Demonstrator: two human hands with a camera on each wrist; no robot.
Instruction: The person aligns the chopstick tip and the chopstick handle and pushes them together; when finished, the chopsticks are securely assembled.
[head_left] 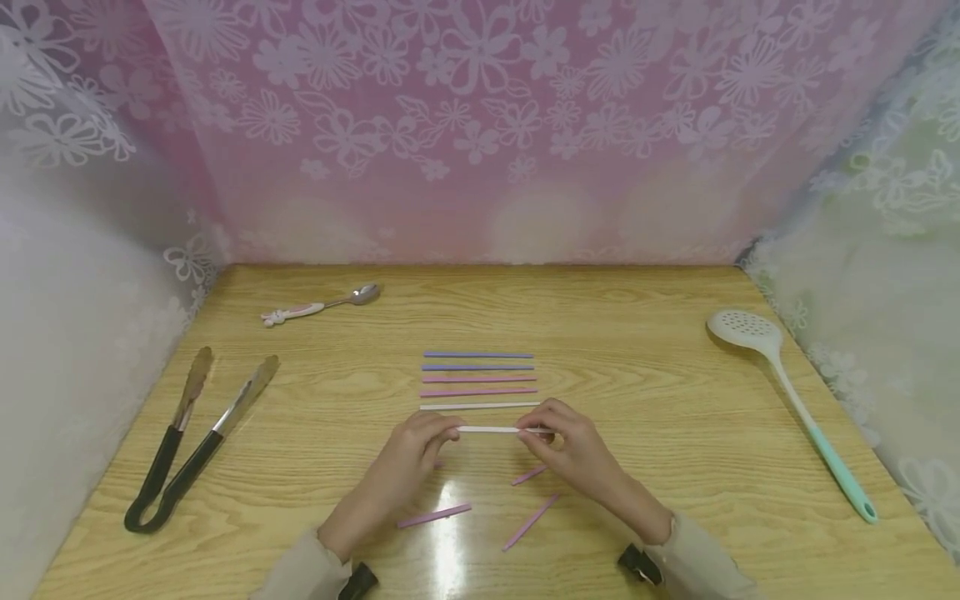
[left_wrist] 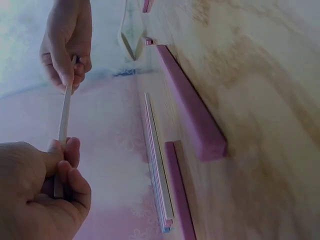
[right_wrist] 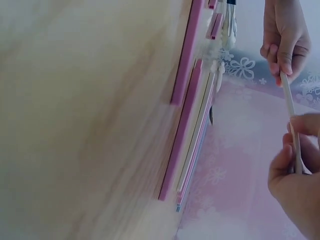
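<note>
A thin white stick (head_left: 487,429) is pinched at both ends, between thumb and fingers of my left hand (head_left: 414,450) and of my right hand (head_left: 573,446). Both wrist views show it held up off the wooden table. Just beyond it, in the head view, sticks lie in a row of parallel lines: one white stick (head_left: 480,406), two pink sticks (head_left: 480,392) and two blue sticks (head_left: 478,367). Nearer to me are several loose pink sticks, one at left (head_left: 435,516), one at right (head_left: 530,522) and others partly hidden by my hands.
Black-handled tongs (head_left: 180,454) lie spread at the left of the table (head_left: 630,333). A spoon with a white and pink handle (head_left: 322,307) rests at the back left. On the right lies a slotted skimmer (head_left: 787,392) with a mint grip. Flowered curtains (head_left: 480,167) surround the table.
</note>
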